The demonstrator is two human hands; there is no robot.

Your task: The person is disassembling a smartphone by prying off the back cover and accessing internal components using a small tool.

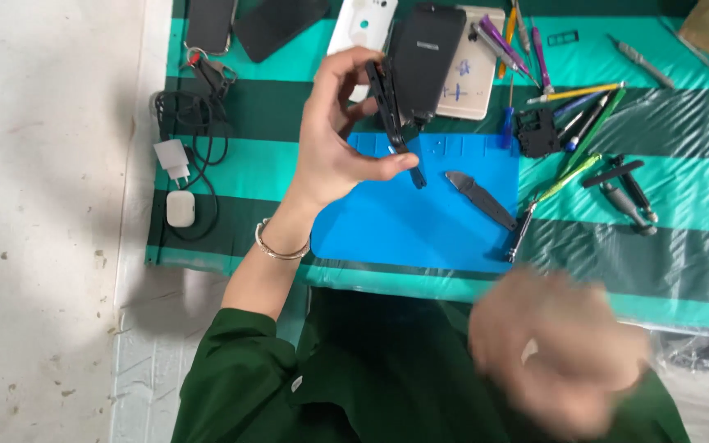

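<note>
My left hand (334, 135) is raised over the blue work mat (404, 221) and grips a black phone (391, 115) edge-on, thumb at its lower end and fingers at the top. A dark flap (427, 57), seemingly the phone's screen or back panel, hangs open from it. My right hand (560, 349) is a blur low at the right, close to my body, fingers curled; what it holds, if anything, is not visible. A dark flat pry tool (479, 198) lies on the mat to the right of the phone.
Striped green cloth (683, 189) covers the table. Several phones (211, 25) and a pale back cover (473, 70) lie at the far edge. Screwdrivers, tweezers and pry sticks (584, 123) are scattered right. A white charger (174, 157), cable and earbud case (180, 208) sit at left.
</note>
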